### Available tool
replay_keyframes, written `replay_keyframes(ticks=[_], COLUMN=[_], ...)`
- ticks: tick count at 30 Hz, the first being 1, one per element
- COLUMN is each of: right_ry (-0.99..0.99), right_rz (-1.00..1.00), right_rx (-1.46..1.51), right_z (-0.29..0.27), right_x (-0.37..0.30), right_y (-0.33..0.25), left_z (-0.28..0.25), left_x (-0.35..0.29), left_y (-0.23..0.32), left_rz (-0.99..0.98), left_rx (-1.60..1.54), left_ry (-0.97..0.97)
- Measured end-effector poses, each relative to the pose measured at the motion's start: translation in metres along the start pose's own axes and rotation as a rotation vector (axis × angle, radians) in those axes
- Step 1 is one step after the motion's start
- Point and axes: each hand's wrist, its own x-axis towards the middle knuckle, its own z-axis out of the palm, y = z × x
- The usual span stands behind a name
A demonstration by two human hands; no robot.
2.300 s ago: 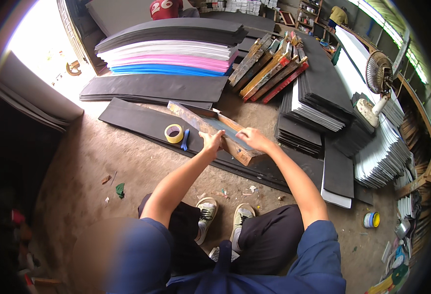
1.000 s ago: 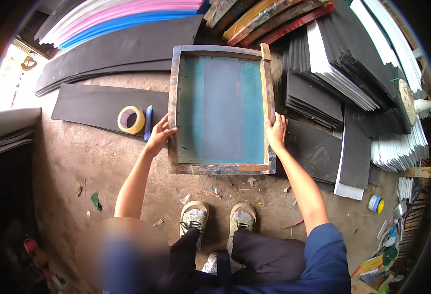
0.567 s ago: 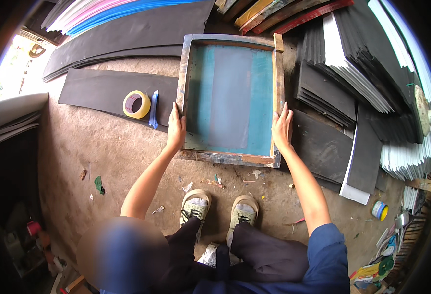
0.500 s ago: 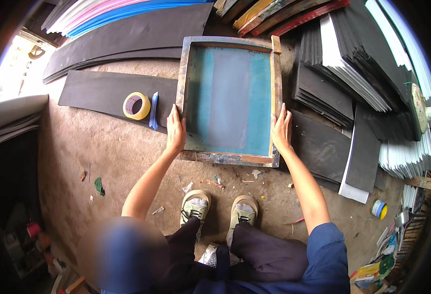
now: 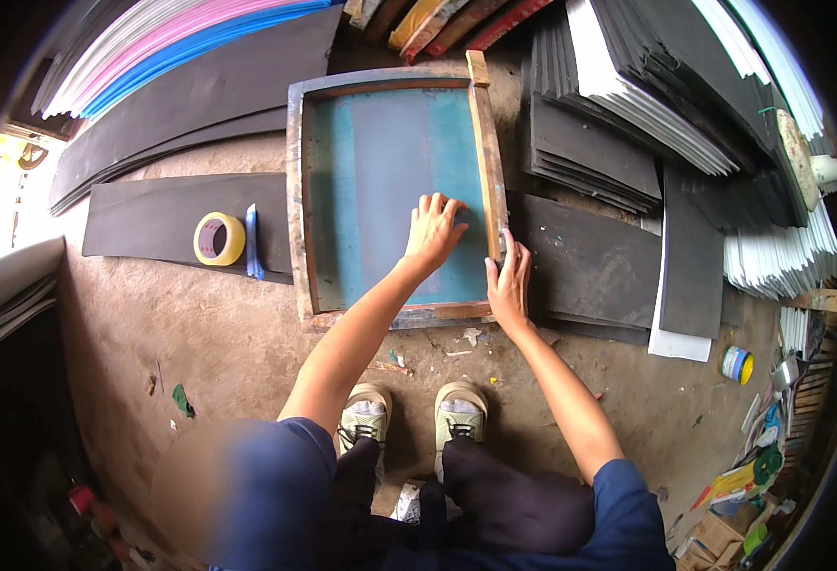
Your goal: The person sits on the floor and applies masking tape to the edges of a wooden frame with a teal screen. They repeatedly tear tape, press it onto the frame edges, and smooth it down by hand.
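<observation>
Right hand [image 5: 510, 285] clamped on right rail of paint-stained rectangular wooden frame [image 5: 297, 190], which lies across smooth matte-black sheets [image 5: 585, 257]. Left hand [image 5: 434, 233] over flat teal mesh [image 5: 390, 152] with greyish central band: fingers half-curled, thumb apart, contact with mesh unclear. Glossy yellow tape roll [image 5: 235, 240] and slim blue strip [image 5: 253, 243] left of frame.

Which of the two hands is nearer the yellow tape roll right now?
Left. The left hand is over the framed screen, to the right of the tape roll; the right hand is farther right, at the screen's right rail.
</observation>
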Motion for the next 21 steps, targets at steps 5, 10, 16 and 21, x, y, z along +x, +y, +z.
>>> replay_keyframes(ticks=[5, 10, 16, 21], right_ry=[0.009, 0.021, 0.035, 0.054], right_rz=[-0.009, 0.001, -0.001, -0.029], right_rx=[-0.029, 0.015, 0.002, 0.042], right_z=[-0.002, -0.002, -0.002, -0.002], right_x=[-0.001, 0.001, 0.001, 0.002], right_y=[0.003, 0.003, 0.005, 0.003], left_z=[0.004, 0.0, 0.001, 0.004], left_x=[0.003, 0.006, 0.015, 0.011], left_y=[-0.003, -0.005, -0.001, 0.002], left_rz=[0.071, 0.114, 0.116, 0.12], left_rx=[0.073, 0.094, 0.141, 0.208], left_ry=[0.015, 0.057, 0.037, 0.038])
